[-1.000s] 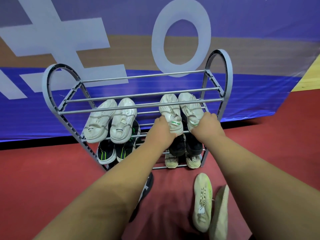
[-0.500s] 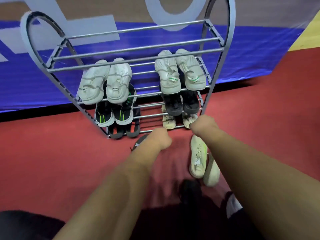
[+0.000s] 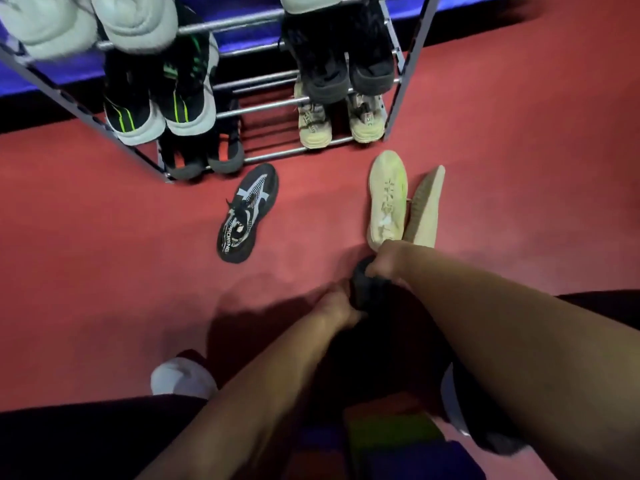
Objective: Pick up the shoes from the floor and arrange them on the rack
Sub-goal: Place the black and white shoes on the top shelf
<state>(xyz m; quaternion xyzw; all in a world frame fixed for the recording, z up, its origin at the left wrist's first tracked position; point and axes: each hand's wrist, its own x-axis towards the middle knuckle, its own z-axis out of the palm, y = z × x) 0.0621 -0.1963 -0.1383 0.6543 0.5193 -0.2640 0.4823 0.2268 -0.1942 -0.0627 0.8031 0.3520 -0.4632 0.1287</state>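
Ahead of your grip the red floor (image 3: 104, 237) runs open up to the front rail of the rack (image 3: 294, 151), and there is more open floor off to the left.

Your right hand (image 3: 388, 261) is knuckles-up, with its fingers curled over the far end of the black shoe (image 3: 367, 289), clasping it. Your left hand (image 3: 341, 306) is pressed to the shoe's near left side. Its fingers are lost in shadow, so you cannot tell whether it clasps or only touches. The shoe sits low between both hands; blur hides whether it rests on the floor.

Just beyond your right hand lies the cream shoe (image 3: 386, 199), upright. Its mate (image 3: 424, 206) is tipped on its side beside it, sole showing. Ahead and to the left, well apart from the grip, a black-and-grey shoe (image 3: 247, 216) lies at an angle. Behind and left of your left hand is a white-socked foot (image 3: 181, 377).
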